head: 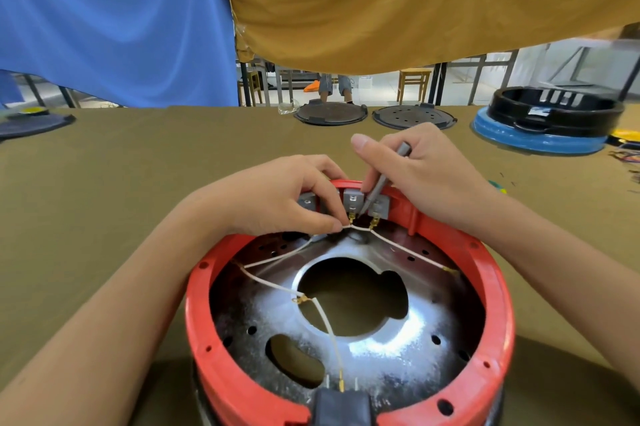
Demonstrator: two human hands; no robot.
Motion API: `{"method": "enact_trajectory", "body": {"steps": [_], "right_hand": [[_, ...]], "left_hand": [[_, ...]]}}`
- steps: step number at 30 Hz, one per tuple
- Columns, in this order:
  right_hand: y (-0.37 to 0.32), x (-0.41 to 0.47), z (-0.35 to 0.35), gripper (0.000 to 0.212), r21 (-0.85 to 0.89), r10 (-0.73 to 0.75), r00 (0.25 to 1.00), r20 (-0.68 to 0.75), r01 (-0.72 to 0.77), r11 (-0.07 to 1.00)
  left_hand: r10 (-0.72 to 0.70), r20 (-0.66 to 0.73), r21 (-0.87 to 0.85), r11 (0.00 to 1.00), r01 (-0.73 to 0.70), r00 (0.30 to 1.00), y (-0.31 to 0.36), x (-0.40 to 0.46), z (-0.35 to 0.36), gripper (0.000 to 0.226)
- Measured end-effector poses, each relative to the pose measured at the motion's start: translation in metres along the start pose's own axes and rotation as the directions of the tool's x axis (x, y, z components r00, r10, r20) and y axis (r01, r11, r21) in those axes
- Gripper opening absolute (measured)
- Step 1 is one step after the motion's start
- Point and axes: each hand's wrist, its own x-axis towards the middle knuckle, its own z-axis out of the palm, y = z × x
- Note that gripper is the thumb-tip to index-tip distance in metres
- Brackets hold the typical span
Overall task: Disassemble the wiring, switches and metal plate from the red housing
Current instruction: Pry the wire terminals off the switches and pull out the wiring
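The round red housing [491,287] lies open side up in front of me, with a shiny metal plate [391,339] inside it. Thin white wires [277,261] with brass terminals run across the plate to grey switches [353,201] at the housing's far rim. My left hand [277,199] pinches a white wire at a terminal just below the middle switch. My right hand [426,173] grips a grey tool [384,181] like a pen, its tip down between the switch terminals. A black socket [343,406] sits at the near rim.
The table has an olive cloth [121,200]. Two dark round plates [330,113] [414,117] lie at the far edge, a black and blue housing [547,121] at the far right, loose coloured wires [625,157] beside it, and a dark disc [31,121] far left.
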Motion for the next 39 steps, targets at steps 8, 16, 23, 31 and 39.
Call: {"method": "enact_trajectory", "body": {"steps": [8,16,23,31,39], "right_hand": [[-0.004,-0.006,-0.004,0.049,-0.104,-0.103,0.992,-0.075,0.095,0.99],[-0.004,-0.002,-0.003,0.053,-0.147,-0.135,0.99,0.047,0.14,0.979],[-0.002,0.007,-0.001,0.049,0.001,-0.019,0.997,0.071,0.019,1.0],[-0.005,0.015,0.002,0.052,-0.031,0.054,0.995,0.088,-0.052,0.998],[-0.001,0.019,0.005,0.053,-0.016,0.079,0.994,0.072,-0.078,0.997]], "left_hand": [[0.005,-0.025,0.027,1.0,-0.005,1.0,0.002,0.0,0.001,0.01],[0.01,-0.025,0.033,0.999,-0.01,1.0,0.001,0.001,0.002,0.01],[0.022,-0.031,0.052,0.998,-0.02,0.999,-0.002,0.002,0.003,0.011],[0.022,-0.016,0.056,0.998,-0.021,1.0,-0.004,0.003,0.002,0.01],[0.008,-0.017,0.053,0.999,-0.007,1.0,-0.004,0.002,0.002,0.01]]}}
